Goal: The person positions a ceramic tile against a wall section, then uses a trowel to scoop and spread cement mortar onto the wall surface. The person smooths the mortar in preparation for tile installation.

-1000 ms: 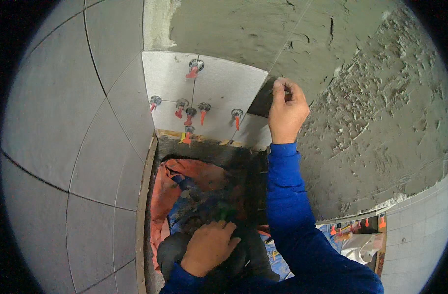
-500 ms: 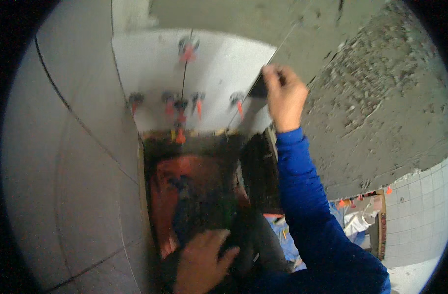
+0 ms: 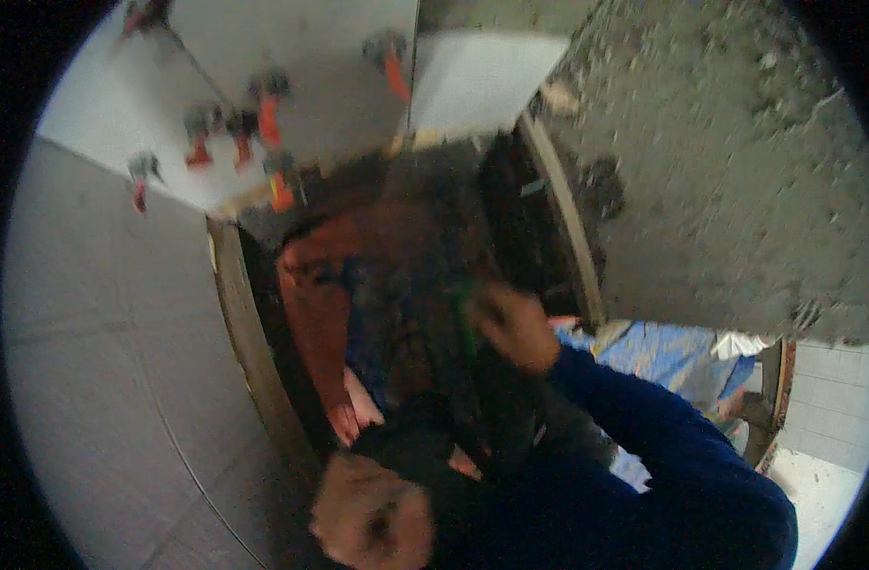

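Note:
Blurred by motion, my right hand (image 3: 515,323) reaches down over a dark, cluttered recess, beside something green (image 3: 467,318) too smeared to name; its fingertips are indistinct. Low in the view, my left hand (image 3: 372,508) looks bent near my dark-clothed legs, its fingers too blurred to read. An orange-red sheet or bag (image 3: 315,332) with dark blue material lies in the recess. Above it, white tiles (image 3: 330,66) carry several red-handled levelling clips (image 3: 268,119), and a small white tile piece (image 3: 472,81) sits at their right.
Large grey tiles (image 3: 102,332) fill the left side, edged by a wooden strip (image 3: 244,332). Wet grey mortar (image 3: 719,190) covers the upper right, with a wooden batten (image 3: 572,228) along it. Blue sheeting (image 3: 662,361) and small-grid white tiles (image 3: 824,399) are at lower right.
My right hand has left the tile edge and dropped down into the recess. The view has tilted, so the white tiles now sit higher. The small white tile piece now shows where the hand was.

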Tool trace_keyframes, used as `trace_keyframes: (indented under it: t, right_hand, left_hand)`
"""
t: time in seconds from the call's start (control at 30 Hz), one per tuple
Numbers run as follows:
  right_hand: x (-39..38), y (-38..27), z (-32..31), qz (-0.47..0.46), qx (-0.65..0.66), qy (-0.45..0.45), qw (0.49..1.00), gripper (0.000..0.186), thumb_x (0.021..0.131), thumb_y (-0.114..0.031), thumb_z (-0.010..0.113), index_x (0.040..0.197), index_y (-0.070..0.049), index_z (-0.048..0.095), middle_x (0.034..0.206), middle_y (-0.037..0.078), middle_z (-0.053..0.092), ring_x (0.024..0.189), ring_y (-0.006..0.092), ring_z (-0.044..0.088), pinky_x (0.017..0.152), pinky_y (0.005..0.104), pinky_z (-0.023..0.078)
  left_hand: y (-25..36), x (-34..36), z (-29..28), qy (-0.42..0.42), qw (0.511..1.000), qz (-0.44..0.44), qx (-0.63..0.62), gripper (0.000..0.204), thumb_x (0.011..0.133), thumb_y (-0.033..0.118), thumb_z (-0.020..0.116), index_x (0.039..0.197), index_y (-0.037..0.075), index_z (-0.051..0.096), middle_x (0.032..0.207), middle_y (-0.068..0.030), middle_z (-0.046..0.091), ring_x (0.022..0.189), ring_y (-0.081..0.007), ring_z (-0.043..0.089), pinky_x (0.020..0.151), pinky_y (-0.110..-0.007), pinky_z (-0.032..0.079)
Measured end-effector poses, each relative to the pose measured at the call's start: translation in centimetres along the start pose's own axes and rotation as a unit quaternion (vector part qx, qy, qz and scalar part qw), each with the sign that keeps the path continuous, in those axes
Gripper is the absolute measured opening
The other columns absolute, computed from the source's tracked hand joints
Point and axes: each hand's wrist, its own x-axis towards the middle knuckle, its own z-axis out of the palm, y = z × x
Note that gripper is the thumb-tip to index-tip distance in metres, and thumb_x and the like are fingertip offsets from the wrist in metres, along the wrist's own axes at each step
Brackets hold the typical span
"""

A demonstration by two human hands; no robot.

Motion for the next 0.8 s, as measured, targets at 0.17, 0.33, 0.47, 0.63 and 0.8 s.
trace_keyframes:
  t: [0.17,0.33,0.47,0.63,0.8]
  right_hand:
    - [-4.6,-4.1,-6.8,0.097,-0.048,-0.241,0.964,0.03,0.097,-0.028,0.066,0.116,-0.006,0.062,0.096,0.021,0.071,0.086,0.0439,0.069,0.077,0.0504,0.056]
    - [-6.3,-8.6,-10.5,0.168,-0.007,-0.236,0.957,0.028,0.096,-0.032,0.067,0.108,-0.007,0.062,0.094,0.02,0.072,0.082,0.0434,0.069,0.075,0.0512,0.056]
    - [-13.2,-10.0,-16.9,0.246,-0.041,-0.24,0.938,0.03,0.093,-0.032,0.073,0.098,-0.003,0.068,0.092,0.015,0.072,0.081,0.0344,0.071,0.067,0.0431,0.054]
    - [-22.5,-9.6,-28.3,0.427,0.0,-0.252,0.869,0.025,0.083,-0.029,0.08,0.092,-0.006,0.075,0.093,0.016,0.077,0.085,0.0313,0.075,0.07,0.0432,0.057]
    - [-27.6,-13.2,-37.0,0.502,-0.164,-0.301,0.794,0.02,0.082,-0.025,0.075,0.082,-0.005,0.07,0.083,0.021,0.072,0.078,0.041,0.071,0.069,0.0486,0.056]
  left_hand:
    - [2.3,3.7,2.6,-0.238,0.94,-0.237,0.055,0.027,0.092,0.027,0.071,0.091,0.001,0.069,0.079,-0.0172,0.068,0.073,-0.031,0.066,0.069,-0.04,0.054]
    - [0.8,5.8,7.4,-0.209,0.949,-0.215,0.1,0.029,0.09,0.032,0.074,0.096,0.004,0.072,0.086,-0.0206,0.072,0.084,-0.0417,0.071,0.075,-0.049,0.057]
    - [0.2,3.8,8.3,-0.249,0.937,-0.177,0.172,0.028,0.09,0.034,0.075,0.095,0.006,0.071,0.086,-0.0172,0.074,0.084,-0.042,0.071,0.074,-0.05,0.056]
    - [3.6,2.1,7.0,-0.307,0.898,-0.301,0.093,0.03,0.091,0.036,0.073,0.093,0.006,0.069,0.082,-0.0161,0.072,0.08,-0.0398,0.071,0.069,-0.051,0.054]
    - [6.6,-0.3,4.6,-0.289,0.894,-0.341,0.011,0.034,0.095,0.039,0.07,0.093,0.005,0.069,0.081,-0.0181,0.07,0.079,-0.0407,0.068,0.069,-0.05,0.053]
